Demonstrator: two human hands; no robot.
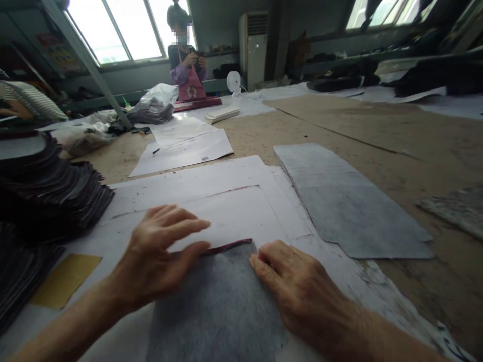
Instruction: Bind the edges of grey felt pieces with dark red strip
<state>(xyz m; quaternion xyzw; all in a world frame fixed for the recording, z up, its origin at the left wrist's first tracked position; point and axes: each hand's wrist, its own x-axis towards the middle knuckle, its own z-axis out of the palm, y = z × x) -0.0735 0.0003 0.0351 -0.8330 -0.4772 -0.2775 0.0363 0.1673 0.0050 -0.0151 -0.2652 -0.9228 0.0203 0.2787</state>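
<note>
A grey fabric piece (pixel 222 301) lies on white paper in front of me, with a dark red strip (pixel 230 246) folded along its far edge. My left hand (pixel 162 256) is over the piece's left far corner, thumb and fingers apart, with nothing between them. At the right far corner, my right hand (pixel 298 281) rests with its fingers curled together against the fabric edge; what they pinch, if anything, is hidden.
Tall stacks of dark pieces (pixel 64 196) stand at the left, near a yellow card (pixel 66 280). Right of the paper lies a grey stack of sheets (pixel 347 201). A person in a pink apron (pixel 192 80) stands across the table, near a small white fan (pixel 234 81).
</note>
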